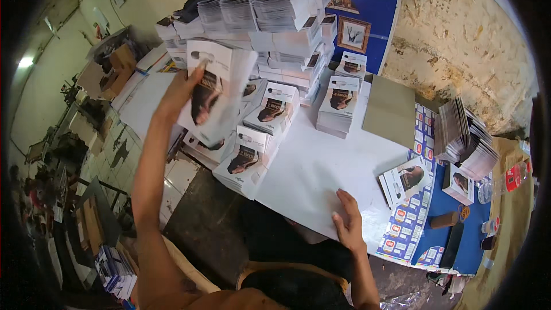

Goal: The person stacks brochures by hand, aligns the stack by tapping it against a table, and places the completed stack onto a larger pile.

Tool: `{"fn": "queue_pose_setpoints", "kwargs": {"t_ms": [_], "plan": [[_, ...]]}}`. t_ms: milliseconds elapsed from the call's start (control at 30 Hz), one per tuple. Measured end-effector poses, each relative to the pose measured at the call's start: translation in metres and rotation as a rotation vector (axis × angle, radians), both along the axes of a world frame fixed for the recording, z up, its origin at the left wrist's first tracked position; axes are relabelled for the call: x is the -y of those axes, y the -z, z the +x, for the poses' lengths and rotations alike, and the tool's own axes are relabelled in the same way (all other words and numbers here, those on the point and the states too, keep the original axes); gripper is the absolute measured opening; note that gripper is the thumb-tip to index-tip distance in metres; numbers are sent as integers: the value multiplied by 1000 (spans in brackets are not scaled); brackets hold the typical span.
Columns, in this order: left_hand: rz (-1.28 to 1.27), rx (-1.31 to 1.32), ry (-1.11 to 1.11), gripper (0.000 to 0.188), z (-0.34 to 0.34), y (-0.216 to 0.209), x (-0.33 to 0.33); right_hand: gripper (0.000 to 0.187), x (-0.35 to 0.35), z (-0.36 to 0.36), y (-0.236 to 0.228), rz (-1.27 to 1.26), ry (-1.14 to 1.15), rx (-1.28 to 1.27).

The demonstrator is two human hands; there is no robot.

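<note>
My left hand grips a bundle of booklets with white covers and a dark picture, thumb on the front cover. It is raised and tilted, slightly blurred, above shorter stacks of booklets at the table's left side. My right hand holds nothing; its fingers are apart beside the near edge of the white table. Nearest to that hand on the right lies a small tilted pile of booklets. Part of the stacks behind the lifted bundle is hidden.
Tall piles of booklets rise at the back. Further right are a booklet stack, a grey-green board, fanned booklets, a brown cylinder and a plastic bottle. A framed picture hangs behind.
</note>
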State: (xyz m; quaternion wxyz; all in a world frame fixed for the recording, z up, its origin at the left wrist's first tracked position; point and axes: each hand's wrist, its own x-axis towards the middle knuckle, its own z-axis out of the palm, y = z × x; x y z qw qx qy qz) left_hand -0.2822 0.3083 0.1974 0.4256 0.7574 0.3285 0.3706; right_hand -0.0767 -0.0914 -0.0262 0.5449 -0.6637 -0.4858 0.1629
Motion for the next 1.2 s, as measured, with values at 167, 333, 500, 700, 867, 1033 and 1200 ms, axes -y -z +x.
{"fn": "queue_pose_setpoints", "kwargs": {"t_ms": [167,333,500,700,867,1033,1200], "plan": [[-289,-456,65,80,-22,26,-124,58,-7,-5,1,-102,27,54],[-313,-642,16,97,-10,66,-180,57,-10,-3,2,-126,69,20],[-343,-620,50,102,4,93,-208,57,-13,-3,3,-168,91,25],[-218,-768,-28,97,21,124,-212,57,-14,-6,7,-144,84,42],[-206,-813,23,100,38,109,-216,56,-10,-5,4,-140,146,84],[-114,-1066,-16,107,-44,66,-264,52,-9,0,9,-18,51,83],[-26,-1035,-361,79,-14,31,-201,45,8,5,17,29,47,126]]}}
